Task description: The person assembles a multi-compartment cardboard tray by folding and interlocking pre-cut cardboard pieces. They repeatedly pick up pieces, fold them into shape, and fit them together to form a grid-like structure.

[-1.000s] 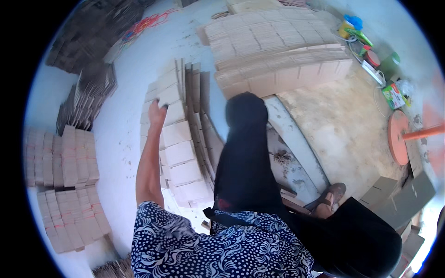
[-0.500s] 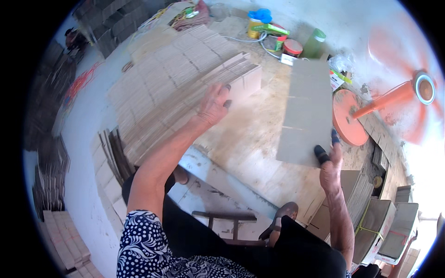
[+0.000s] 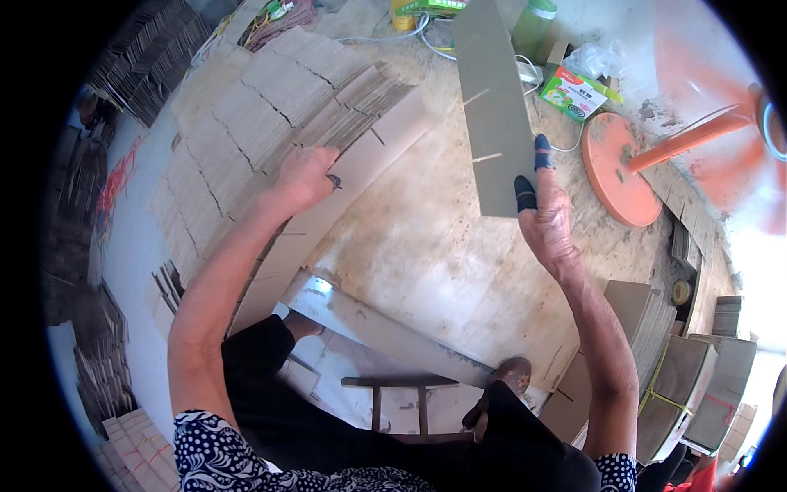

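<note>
A flat grey-brown slotted cardboard strip (image 3: 492,107) is tilted up in my right hand (image 3: 547,217), pinched at its lower right edge between thumb and finger. Dark covers wrap those two fingertips. My left hand (image 3: 307,180) is closed over the upper edge of the front cardboard strip (image 3: 361,168) in a long row of upright strips (image 3: 238,123). Dark covering also shows on a left fingertip; the other left fingertips are partly hidden. Short slots show in both strips. Bare wooden tabletop (image 3: 393,254) lies between my hands.
An orange fan (image 3: 623,168) stands at the right, its blades blurred. Near it are a printed carton (image 3: 574,93), a green jar (image 3: 534,29) and a white cable. Tied cardboard bundles (image 3: 676,394) sit lower right. A dark stool (image 3: 399,384) is below the table edge.
My right hand has carried its strip upward and left, tilting it. My left hand has moved down and left along the row and closed on the front strip. The view has shifted.
</note>
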Motion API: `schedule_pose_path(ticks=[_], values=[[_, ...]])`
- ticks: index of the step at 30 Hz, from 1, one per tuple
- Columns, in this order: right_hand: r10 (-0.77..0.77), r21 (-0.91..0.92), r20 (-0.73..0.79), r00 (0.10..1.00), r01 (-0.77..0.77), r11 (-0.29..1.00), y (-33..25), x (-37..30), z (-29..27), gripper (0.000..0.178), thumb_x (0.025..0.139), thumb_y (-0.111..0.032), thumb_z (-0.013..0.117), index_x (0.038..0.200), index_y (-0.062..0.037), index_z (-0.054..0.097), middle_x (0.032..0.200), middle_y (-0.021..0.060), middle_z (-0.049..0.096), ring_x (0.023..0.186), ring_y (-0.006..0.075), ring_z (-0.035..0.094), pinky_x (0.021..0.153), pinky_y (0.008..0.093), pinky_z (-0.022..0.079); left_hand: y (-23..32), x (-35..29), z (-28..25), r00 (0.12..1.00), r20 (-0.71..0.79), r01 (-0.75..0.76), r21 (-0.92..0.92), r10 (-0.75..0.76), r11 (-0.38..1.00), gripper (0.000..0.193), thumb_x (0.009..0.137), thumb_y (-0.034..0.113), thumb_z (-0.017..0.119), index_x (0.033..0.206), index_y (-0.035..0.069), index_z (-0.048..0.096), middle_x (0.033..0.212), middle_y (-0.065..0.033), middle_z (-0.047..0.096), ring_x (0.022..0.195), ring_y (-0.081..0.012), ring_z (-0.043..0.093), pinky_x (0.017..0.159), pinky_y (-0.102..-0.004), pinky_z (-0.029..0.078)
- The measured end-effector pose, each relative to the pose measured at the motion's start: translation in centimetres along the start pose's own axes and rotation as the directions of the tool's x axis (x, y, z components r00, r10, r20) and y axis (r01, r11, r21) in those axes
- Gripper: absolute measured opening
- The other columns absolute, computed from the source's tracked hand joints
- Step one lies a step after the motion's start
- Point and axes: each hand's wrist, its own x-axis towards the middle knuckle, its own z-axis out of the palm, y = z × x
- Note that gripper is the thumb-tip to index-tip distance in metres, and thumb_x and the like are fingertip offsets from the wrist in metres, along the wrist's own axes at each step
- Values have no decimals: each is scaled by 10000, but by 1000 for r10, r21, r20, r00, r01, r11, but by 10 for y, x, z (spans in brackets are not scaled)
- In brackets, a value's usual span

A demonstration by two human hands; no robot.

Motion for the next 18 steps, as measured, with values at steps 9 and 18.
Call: schedule_pose_path(ticks=[9, 18], values=[[-176, -345, 92, 980, 198, 918, 33, 35, 32, 688, 789, 24, 521, 1426, -125, 306, 893, 168, 616, 684, 365, 613, 600, 469, 495, 58, -18, 37, 994, 96, -27, -169, 44, 985, 185, 756, 42, 548, 933, 65, 597, 839, -199, 645, 844, -403, 617, 730, -499, 476], [-221, -410, 74, 972, 232, 882, 23, -1, 8, 679, 785, 14, 529, 1420, -99, 317, 828, 140, 593, 661, 331, 614, 577, 440, 505, 94, -30, 69, 989, 15, -147, -46, 148, 988, 177, 736, -22, 527, 907, 18, 505, 746, -203, 621, 758, -411, 618, 643, -495, 477]])
